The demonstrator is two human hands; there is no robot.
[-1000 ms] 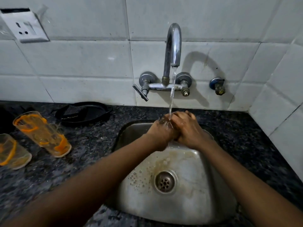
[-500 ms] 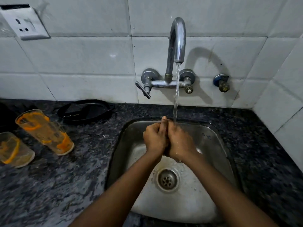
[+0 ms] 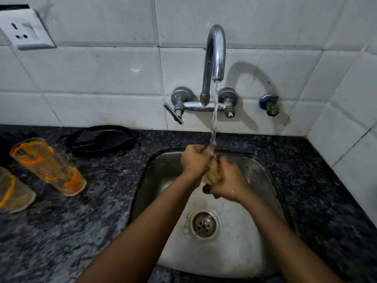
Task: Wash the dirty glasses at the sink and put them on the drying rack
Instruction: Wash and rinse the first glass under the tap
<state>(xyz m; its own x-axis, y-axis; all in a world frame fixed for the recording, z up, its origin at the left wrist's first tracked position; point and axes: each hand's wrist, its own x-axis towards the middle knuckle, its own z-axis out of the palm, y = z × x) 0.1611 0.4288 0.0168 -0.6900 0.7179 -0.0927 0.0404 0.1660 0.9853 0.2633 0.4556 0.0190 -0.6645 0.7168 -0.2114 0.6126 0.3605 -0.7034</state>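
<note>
The left hand and the right hand are pressed together over the steel sink, fingers curled round one another, with the stream of water from the curved tap falling onto the knuckles. Something pale shows in the gap between the two palms, but I cannot tell what it is. Neither hand holds a glass.

The counter is dark speckled stone, running round the sink on both sides and meeting a wall of white tiles. A white wall socket sits high at the left, and a small brass valve juts from the tiles right of the tap. A black round dish lies on the counter against the wall.

The dirty glasses are well apart from the hands, out on the counter to the left: one tall glass with orange residue stands tilted in the wide view, and a second glass beside it is cut by the left edge.
</note>
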